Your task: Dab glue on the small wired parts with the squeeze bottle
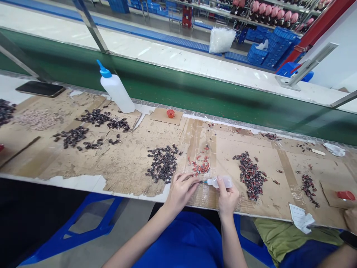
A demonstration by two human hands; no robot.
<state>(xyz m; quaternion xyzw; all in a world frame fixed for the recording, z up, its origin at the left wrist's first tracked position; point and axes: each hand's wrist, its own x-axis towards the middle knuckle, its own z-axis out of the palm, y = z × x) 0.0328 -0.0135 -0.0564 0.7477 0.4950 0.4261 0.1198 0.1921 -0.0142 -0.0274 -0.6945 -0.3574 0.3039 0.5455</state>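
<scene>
My right hand [228,195] is wrapped round a small white squeeze bottle [221,182], which lies nearly level with its thin blue-green tip pointing left. That tip meets the fingertips of my left hand [180,189], which are pinched together on a small dark part [199,182]; its exact kind is too small to make out. Just beyond my fingers lies a loose group of small red parts [201,165]. A heap of small black parts [162,162] sits beyond my left hand. To the right of the bottle is a pile of black-and-red pieces [251,176].
A larger white bottle [118,93] with a blue nozzle stands at the back left, near a phone [40,89]. A red cap [170,113] rests on a cardboard piece. Behind the bench runs a green belt [167,89]. A co-worker's arm [338,253] is at the right.
</scene>
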